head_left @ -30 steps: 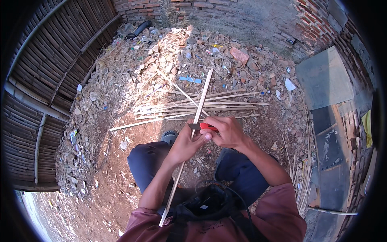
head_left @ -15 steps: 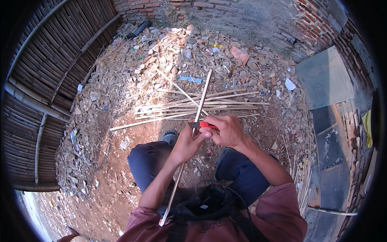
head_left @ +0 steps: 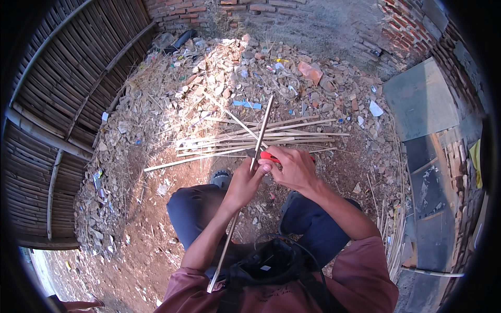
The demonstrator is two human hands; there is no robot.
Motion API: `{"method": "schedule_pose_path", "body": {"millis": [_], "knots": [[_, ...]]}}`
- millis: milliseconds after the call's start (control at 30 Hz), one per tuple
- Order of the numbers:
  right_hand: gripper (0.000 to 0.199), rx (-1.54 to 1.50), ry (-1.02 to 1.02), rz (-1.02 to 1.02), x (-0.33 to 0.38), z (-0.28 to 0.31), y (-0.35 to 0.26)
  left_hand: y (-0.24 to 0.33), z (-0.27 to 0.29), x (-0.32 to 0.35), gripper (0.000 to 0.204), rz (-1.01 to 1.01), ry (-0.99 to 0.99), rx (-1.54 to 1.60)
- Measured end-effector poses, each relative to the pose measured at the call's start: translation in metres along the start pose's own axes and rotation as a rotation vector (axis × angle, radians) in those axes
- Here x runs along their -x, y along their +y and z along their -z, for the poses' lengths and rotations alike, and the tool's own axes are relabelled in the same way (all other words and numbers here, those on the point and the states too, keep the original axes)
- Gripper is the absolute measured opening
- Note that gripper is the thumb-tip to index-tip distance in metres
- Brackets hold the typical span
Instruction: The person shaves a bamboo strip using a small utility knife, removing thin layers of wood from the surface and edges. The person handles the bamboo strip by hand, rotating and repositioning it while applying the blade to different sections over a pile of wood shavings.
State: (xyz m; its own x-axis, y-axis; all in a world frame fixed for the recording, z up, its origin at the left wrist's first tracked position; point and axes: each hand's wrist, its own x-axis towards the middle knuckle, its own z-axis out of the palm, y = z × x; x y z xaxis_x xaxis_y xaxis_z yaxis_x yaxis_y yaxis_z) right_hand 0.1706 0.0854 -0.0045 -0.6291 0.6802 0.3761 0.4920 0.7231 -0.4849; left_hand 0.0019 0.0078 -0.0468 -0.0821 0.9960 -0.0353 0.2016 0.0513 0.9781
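A long, thin bamboo strip (head_left: 264,121) slants from in front of me down toward my lap. My left hand (head_left: 242,182) is closed round it near its middle. A knife with a red handle (head_left: 269,157) is gripped in my right hand (head_left: 295,169), and its dark blade lies across the strip just above my left fingers. The two hands meet at the thumbs. Beyond them, several pale bamboo strips (head_left: 313,140) lie loosely stacked on the ground, mostly crosswise, with one crossing the others at a slant.
Rubble and litter (head_left: 245,68) cover the ground up to a brick wall (head_left: 313,21). A bamboo-slat wall (head_left: 57,73) stands at left, with grey panels (head_left: 422,99) at right. More thin strips (head_left: 394,235) lie beside them. Part of another person (head_left: 78,304) shows at lower left.
The knife blade has shifted slightly up along the strip and turned. The strip's far end sits a little lower. More of the person at lower left has come into view.
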Motion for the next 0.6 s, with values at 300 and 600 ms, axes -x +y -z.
{"method": "schedule_pose_path", "body": {"millis": [300, 600], "knots": [[0.031, 0.069, 0.095, -0.191, -0.036, 0.022, 0.023, -0.002, -0.007, -0.003, 0.037, 0.011, 0.040, -0.101], [0.043, -0.063, 0.390, -0.651, -0.032, 0.065, 0.169, 0.008, -0.007, 0.005, 0.042, -0.070, -0.054, -0.126]]}}
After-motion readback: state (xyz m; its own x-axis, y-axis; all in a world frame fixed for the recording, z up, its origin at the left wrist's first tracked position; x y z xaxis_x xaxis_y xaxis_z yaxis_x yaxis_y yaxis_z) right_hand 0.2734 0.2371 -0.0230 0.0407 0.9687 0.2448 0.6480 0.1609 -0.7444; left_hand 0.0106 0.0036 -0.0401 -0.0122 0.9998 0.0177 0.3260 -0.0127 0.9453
